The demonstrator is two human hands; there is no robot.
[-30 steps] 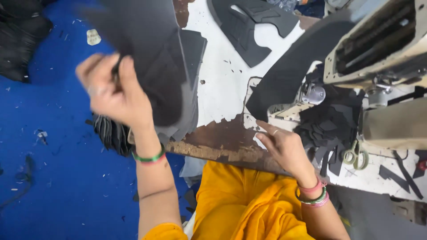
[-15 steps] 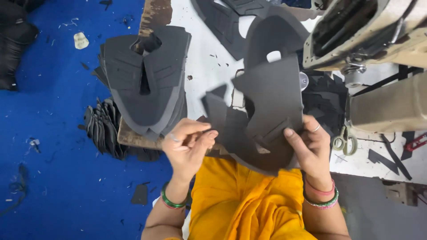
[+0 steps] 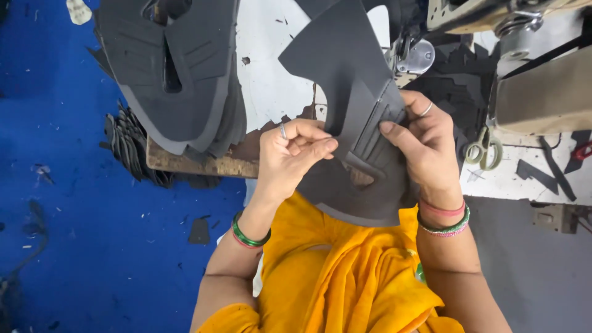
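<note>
Left hand (image 3: 290,154) and right hand (image 3: 425,142) pinching dark shoe-upper piece (image 3: 351,98), fingers closed on edges; piece's top running out of frame, sewing machine (image 3: 536,86) partly cropped.

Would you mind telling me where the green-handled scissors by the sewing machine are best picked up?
Take the scissors by their loop handles, reaching from the near table edge with the right hand. The two loops point toward that edge and lie clear on the white table; the blades run up toward the machine.
</note>
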